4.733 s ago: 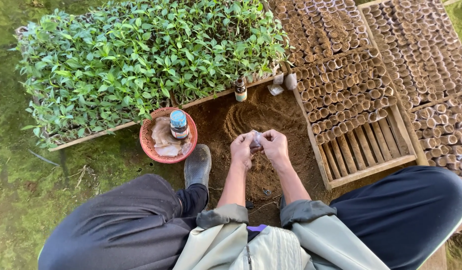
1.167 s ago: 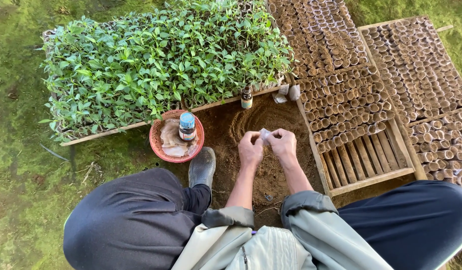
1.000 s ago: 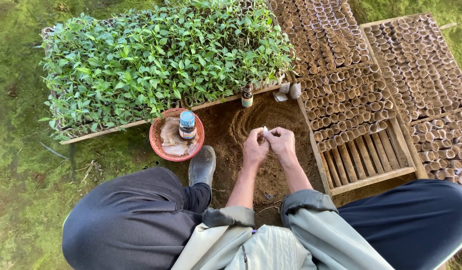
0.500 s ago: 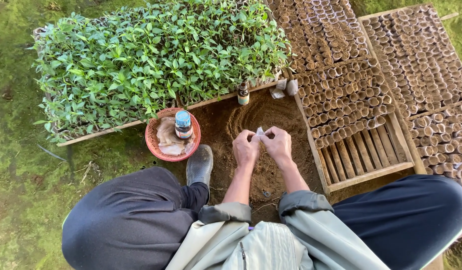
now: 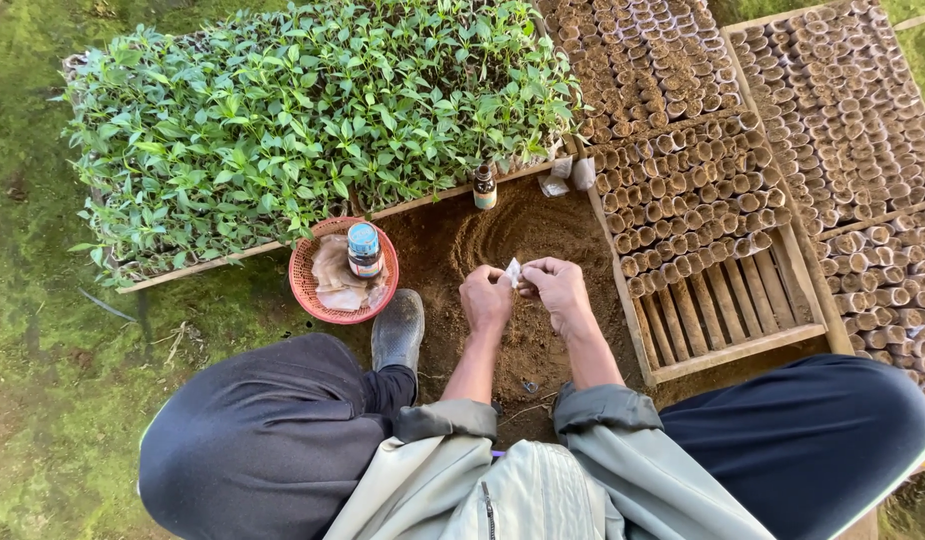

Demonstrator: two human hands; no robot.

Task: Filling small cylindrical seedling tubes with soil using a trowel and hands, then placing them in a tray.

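Observation:
My left hand (image 5: pixel 485 299) and my right hand (image 5: pixel 555 289) meet over a patch of brown soil (image 5: pixel 508 240), both pinching a small white paper-like piece (image 5: pixel 513 271) between the fingertips. I am crouched, with dark trousers at both sides and a grey boot (image 5: pixel 398 328) planted to the left of my hands. Just left of the boot sits a red basket (image 5: pixel 308 290) holding a jar with a blue lid (image 5: pixel 364 249) and pale wrappers.
A wooden tray of green seedlings (image 5: pixel 313 110) fills the upper left. A small brown bottle (image 5: pixel 485 186) stands at its edge. Slatted wooden trays (image 5: pixel 728 310) packed with several soil-filled paper pots (image 5: pixel 683 190) lie right. Wet green ground is at the left.
My hands stay together on the white piece over the soil, with only slight finger shifts. The view has swayed a little.

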